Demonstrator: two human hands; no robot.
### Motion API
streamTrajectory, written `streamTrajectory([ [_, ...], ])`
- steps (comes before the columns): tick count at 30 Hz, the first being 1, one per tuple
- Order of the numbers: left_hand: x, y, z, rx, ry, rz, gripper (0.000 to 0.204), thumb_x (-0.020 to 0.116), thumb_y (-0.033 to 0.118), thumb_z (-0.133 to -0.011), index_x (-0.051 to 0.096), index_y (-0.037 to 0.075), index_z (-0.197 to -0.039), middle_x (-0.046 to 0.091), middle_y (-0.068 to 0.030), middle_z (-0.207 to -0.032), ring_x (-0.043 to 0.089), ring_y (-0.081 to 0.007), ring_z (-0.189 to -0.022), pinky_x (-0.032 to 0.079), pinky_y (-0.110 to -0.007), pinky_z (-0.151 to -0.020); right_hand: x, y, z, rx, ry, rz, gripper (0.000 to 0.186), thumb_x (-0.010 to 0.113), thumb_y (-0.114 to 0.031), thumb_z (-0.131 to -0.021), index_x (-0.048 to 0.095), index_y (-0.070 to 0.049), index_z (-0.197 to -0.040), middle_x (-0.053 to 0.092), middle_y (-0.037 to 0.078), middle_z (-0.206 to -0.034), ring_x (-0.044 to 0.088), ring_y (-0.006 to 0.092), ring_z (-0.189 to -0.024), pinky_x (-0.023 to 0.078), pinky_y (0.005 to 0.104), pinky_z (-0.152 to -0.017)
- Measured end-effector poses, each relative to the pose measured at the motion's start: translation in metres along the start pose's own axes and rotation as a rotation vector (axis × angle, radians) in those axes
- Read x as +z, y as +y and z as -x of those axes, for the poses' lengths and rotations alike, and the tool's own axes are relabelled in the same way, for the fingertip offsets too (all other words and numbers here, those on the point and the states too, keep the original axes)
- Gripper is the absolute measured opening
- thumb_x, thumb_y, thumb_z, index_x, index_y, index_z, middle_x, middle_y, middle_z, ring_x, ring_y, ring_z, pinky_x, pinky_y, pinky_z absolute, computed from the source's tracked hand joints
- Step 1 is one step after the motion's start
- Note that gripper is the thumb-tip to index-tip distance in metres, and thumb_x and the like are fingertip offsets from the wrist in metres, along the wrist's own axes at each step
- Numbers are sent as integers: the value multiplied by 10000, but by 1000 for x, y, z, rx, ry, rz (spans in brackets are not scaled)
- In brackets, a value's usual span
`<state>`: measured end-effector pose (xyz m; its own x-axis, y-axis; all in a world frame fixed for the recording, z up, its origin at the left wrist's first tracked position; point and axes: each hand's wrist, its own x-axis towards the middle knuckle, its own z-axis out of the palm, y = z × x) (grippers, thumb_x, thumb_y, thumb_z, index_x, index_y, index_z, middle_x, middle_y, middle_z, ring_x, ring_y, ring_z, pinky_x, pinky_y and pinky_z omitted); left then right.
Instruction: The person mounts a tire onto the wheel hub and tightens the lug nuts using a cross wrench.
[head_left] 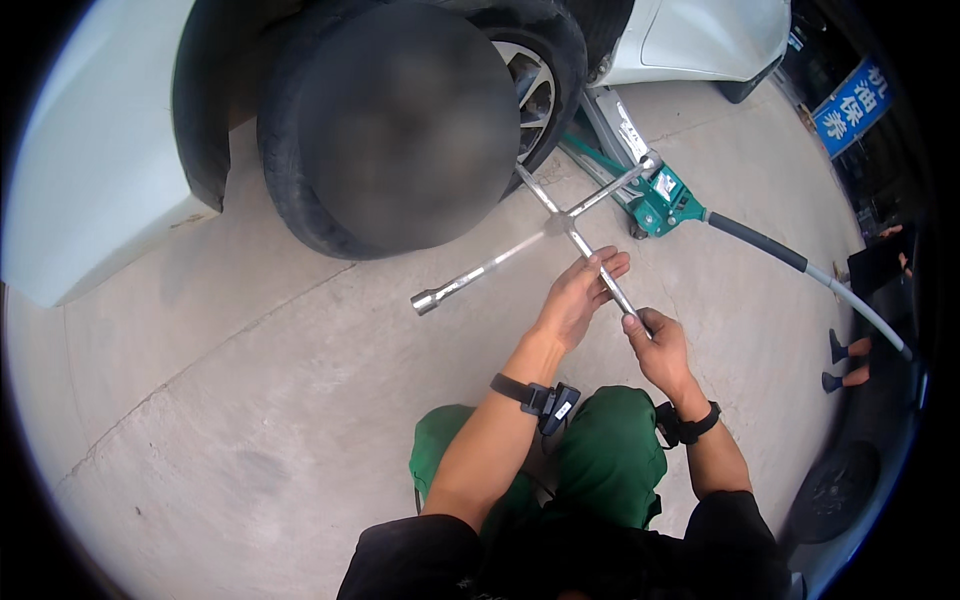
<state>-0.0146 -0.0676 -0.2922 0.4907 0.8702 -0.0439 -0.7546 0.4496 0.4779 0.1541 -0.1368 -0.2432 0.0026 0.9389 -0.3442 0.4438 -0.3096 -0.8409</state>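
Note:
A chrome four-way lug wrench reaches from the wheel toward me, its far end at the wheel's rim. My left hand is loosely around the near shaft, fingers reaching past it. Closer to me, my right hand grips the shaft near its end, thumb on top. One side arm points left with its socket out in the open and looks smeared by motion; the other points right toward the jack. The car wheel has a black tyre and silver spokes; a round blurred patch hides most of it.
A green floor jack with a long handle stands right of the wheel, under the white car. White bodywork is on the left. At the far right are another person's legs, a blue sign and a dark vehicle.

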Motion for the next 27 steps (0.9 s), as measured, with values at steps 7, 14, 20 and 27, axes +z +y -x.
streamTrajectory([
  [7, -3, -4, -6, -25, -23, -25, 503, 426, 364, -1006, 423, 5, -1360, 529, -148, -1349, 460, -236, -1294, 332, -376, -1068, -6, -6, -7, 270, -239, -560, 379, 520, -403, -966, 572, -41, -865, 488, -23, -579, 426, 104, -421, 290, 211, -371],
  [14, -10, 4, -1, -11, -60, -104, 500, 426, 365, -1007, 415, 16, -1364, 524, -146, -1358, 443, -237, -1311, 331, -392, -1071, 11, -7, 2, -154, 66, 133, 354, 568, -366, -950, 581, -22, -870, 484, -5, -591, 427, 99, -439, 272, 214, -387],
  [20, 1, 5, 0, -33, -99, -151, 502, 432, 348, -1007, 385, 15, -1379, 502, -145, -1381, 446, -236, -1311, 342, -379, -1068, -18, -2, -9, 467, -399, -974, 289, 528, -305, -959, 568, -39, -851, 452, -34, -560, 377, 89, -390, 259, 202, -379],
  [27, -9, 6, 4, -47, -71, -166, 485, 433, 314, -1008, 379, 10, -1383, 502, -154, -1380, 451, -247, -1308, 343, -388, -1071, 10, -3, 9, -114, 35, 100, 307, 560, -308, -957, 567, -33, -822, 512, 5, -593, 439, 102, -438, 324, 235, -413],
])
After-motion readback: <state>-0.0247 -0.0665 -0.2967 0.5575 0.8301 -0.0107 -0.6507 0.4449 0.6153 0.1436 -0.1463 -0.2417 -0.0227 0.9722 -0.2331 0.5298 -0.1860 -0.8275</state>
